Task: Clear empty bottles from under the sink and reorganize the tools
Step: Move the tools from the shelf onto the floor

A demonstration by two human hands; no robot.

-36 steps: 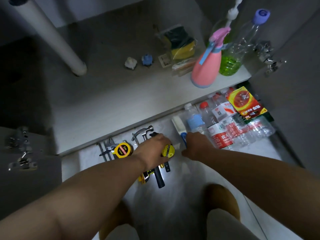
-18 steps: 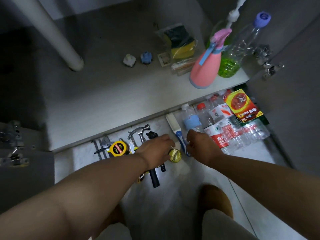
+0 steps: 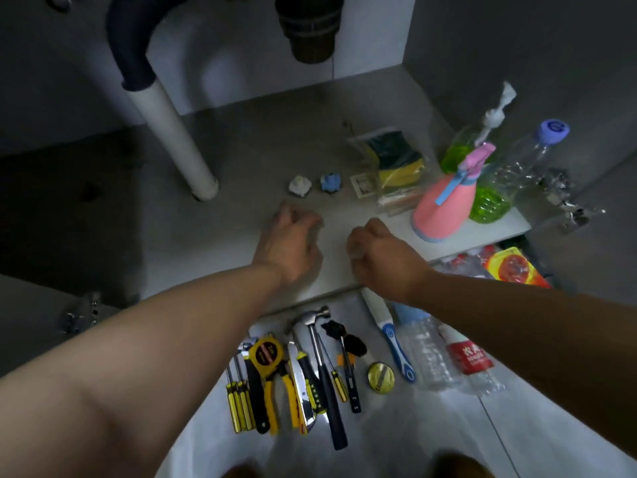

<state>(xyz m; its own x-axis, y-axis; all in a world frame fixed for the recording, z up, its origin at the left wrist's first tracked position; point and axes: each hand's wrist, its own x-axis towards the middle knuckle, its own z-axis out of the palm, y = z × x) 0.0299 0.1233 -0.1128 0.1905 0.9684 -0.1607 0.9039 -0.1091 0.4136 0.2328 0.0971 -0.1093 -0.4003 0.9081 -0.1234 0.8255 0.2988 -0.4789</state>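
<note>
Both my hands hover over the cabinet floor [image 3: 241,215] under the sink. My left hand [image 3: 293,243] and my right hand [image 3: 379,253] are loosely curled and hold nothing. Tools lie in a row on the room floor below them: screwdrivers [image 3: 238,398], a yellow tape measure [image 3: 265,353], pliers [image 3: 275,391], a hammer [image 3: 324,367], a small round yellow tape [image 3: 381,373] and a blue-handled brush [image 3: 393,336]. Empty clear bottles [image 3: 444,360] lie to the right of the tools, partly under my right arm.
Inside the cabinet stand a pink spray bottle [image 3: 444,208], a green liquid bottle [image 3: 489,201] and a clear bottle with a purple cap [image 3: 537,150]. A sponge pack [image 3: 396,160] and small fittings [image 3: 300,185] lie behind my hands. A white drain pipe [image 3: 172,132] stands at left.
Both hands rose from the tools on the floor and moved into the cabinet. The small round yellow tape now lies free on the floor. The view tilted upward.
</note>
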